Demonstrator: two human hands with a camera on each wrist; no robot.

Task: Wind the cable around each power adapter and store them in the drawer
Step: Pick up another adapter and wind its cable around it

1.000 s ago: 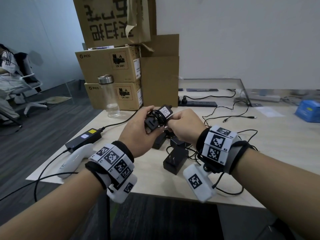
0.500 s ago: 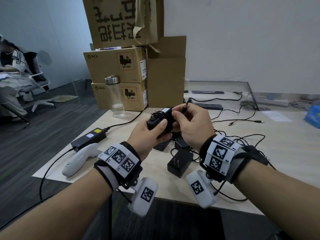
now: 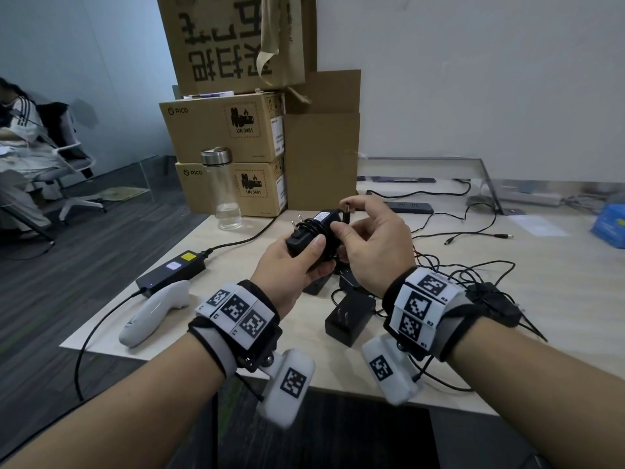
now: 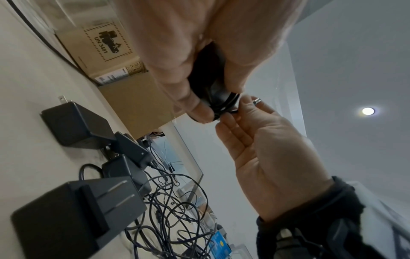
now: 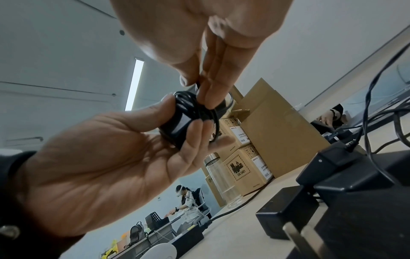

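Head view shows me both hands raised over the near middle of the surface (image 3: 558, 299), closer to the lens than half a second ago, when they sat lower and farther in. My left hand (image 3: 287, 269) curls round the black power adapter (image 3: 311, 231), thumb across its top, prongs aimed at the far left. My right hand (image 3: 375, 245) pinches the cable (image 5: 204, 113) end; its barrel plug (image 3: 347, 208) now pokes up past the forefinger, where earlier it lay nearer the adapter's body. From the right wrist view I see the cable looped several times round the adapter, thumb and fingers pinching the last strand.

Under the hands, four loose adapters (image 3: 350, 319) lie in a clump with tangled cords (image 4: 177, 201) trailing to the right. At the near left corner rests a white controller (image 3: 152, 313), beside it a black power brick (image 3: 170, 274) with a yellow sticker.

Farther back along the left edge stands a clear bottle (image 3: 225, 191) with a steel cap, then stacked cardboard boxes (image 3: 230, 130) reading "PICO" and "UN 3481", the topmost printed with upside-down characters. A black power strip (image 3: 411, 207) lies by the far edge, and a blue box (image 3: 610, 225) at the right edge.

Pale wood-grain top, white wall behind, dark plank floor to the left, where a seated person (image 3: 20, 147) occupies an office chair.
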